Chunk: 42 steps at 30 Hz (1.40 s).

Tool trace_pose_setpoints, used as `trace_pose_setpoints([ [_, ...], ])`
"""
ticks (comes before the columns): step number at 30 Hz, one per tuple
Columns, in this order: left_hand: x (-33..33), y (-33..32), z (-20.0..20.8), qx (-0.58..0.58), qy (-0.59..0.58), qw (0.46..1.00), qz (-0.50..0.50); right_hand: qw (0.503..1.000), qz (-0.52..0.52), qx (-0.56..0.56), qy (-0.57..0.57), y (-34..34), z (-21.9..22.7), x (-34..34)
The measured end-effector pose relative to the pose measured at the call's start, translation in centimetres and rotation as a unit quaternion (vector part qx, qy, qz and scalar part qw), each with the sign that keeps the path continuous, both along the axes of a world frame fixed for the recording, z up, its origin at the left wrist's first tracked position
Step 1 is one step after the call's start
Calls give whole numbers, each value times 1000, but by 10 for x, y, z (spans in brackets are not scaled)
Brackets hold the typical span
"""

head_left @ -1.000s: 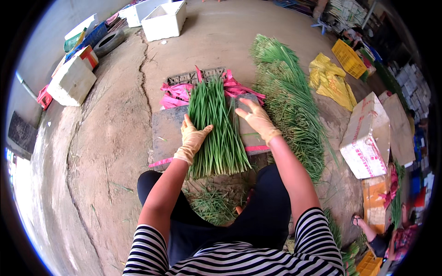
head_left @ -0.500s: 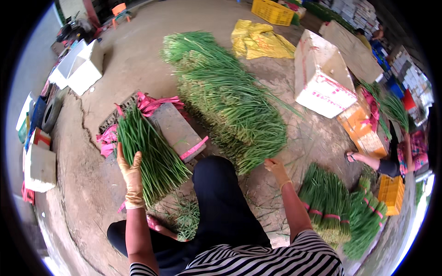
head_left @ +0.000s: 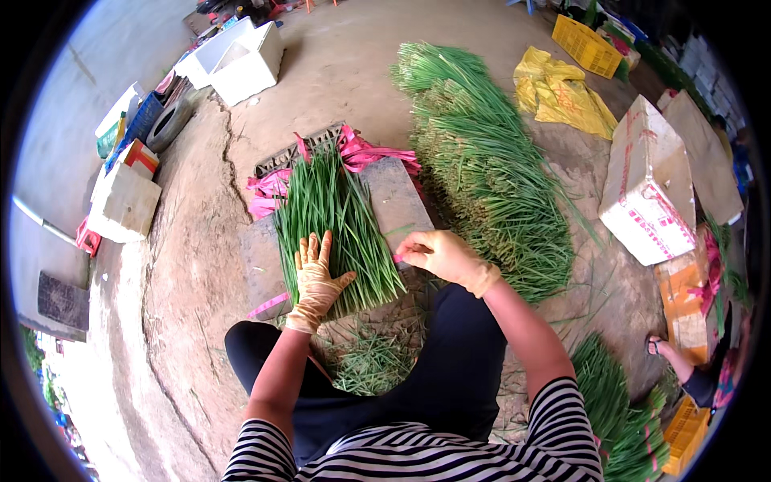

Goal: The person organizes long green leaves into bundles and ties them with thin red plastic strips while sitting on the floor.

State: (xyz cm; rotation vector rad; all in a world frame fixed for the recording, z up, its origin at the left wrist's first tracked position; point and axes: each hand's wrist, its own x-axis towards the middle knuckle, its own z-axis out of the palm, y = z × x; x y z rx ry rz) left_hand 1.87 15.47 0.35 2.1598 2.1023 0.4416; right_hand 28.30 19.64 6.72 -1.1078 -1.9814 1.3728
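A bundle of long green chives (head_left: 329, 205) lies on a low grey block (head_left: 397, 197) in front of me. My left hand (head_left: 318, 281), in a thin pale glove, rests flat on the lower part of the bundle with its fingers spread. Just right of the bundle, my gloved right hand (head_left: 450, 261) pinches the end of a pink strip (head_left: 397, 258). Another pink strip end (head_left: 269, 305) sticks out at the bundle's left, near my knee; whatever joins the two ends is hidden under the chives. More pink strips (head_left: 365, 153) are bunched at the block's far end.
A long heap of loose chives (head_left: 490, 153) lies to the right. Tied bundles (head_left: 602, 386) are at the lower right, by a yellow crate (head_left: 685, 434). A white foam box (head_left: 642, 189), a yellow sack (head_left: 558, 88) and another person's foot (head_left: 654, 345) are farther right. Cut scraps (head_left: 373, 361) lie between my legs.
My right hand has moved from the heap's near end to the bundle's right side and taken hold of a pink strip. My left hand has gone from the bundle's left edge onto its top. The view has swung left.
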Motion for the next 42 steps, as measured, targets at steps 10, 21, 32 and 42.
trace_pose_setpoints([
  [10, -6, -3, 1, -10, -53, 998, 30, 942, -13, -13, -335, -26, -60, -74],
  [21, 12, -9, 17, 77, -79, 994, 5, 979, -155, -72, -108, -36, -87, -63],
  [32, 22, -8, 4, 12, 23, 999, -27, 880, -105, -433, 167, -24, -94, -61],
  [42, 21, -10, -2, 22, 18, 999, -27, 876, -58, -461, 129, -28, -88, -74],
])
